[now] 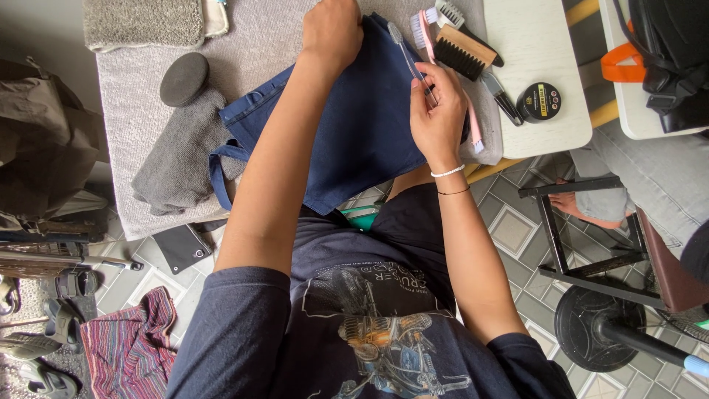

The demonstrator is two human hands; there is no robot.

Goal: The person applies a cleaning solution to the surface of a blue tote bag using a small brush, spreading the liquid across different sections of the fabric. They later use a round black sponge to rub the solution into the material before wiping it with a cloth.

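Left hand (332, 33) fisted on navy cloth (354, 125), right hand (437, 111) pinching toothbrush (405, 50)

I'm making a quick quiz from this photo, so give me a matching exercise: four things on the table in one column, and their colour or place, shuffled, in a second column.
Things:
1. tote bag
2. round tin
3. round foam pad
4. toothbrush

Descriptions:
A. pinched in the right hand
B. navy blue, pressed under the left hand
C. black, on the white table beside the brushes
D. dark grey, on the grey towel at the bag's left

Pairs: 1-B, 2-C, 3-D, 4-A
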